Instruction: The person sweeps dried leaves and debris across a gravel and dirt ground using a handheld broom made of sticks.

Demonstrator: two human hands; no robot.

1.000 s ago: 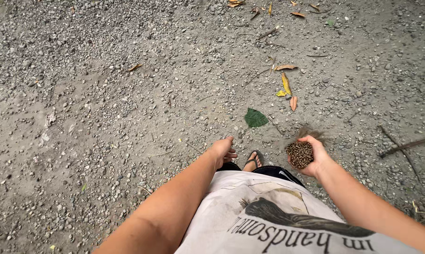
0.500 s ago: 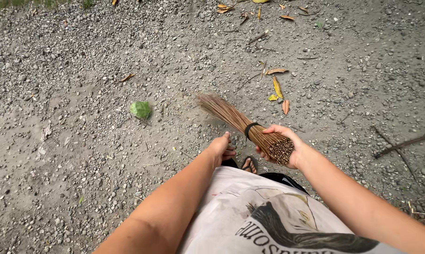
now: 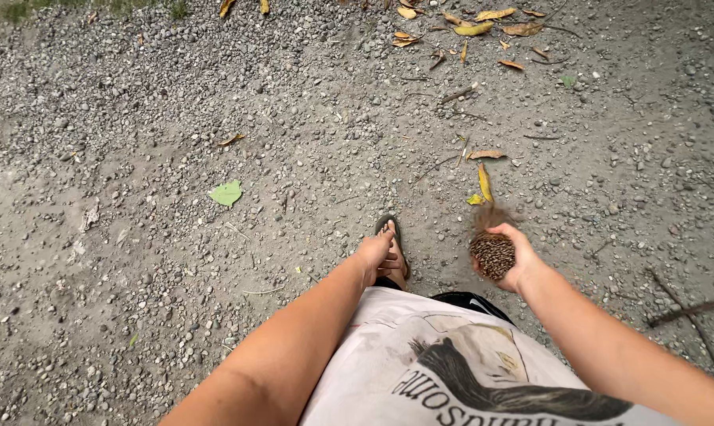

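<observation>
Gravel ground scattered with dry leaves and one green leaf lies underfoot. Right hand is closed round the butt of a stick broom — bristles pointing down and away toward the leaves. Left hand hangs loosely curled, empty, above a sandalled foot.

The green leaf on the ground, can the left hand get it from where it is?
Probably not yet. The green leaf lies flat on the gravel, off to the left and well below the empty left hand. Nothing blocks the way, but the person would likely need to bend down.
</observation>
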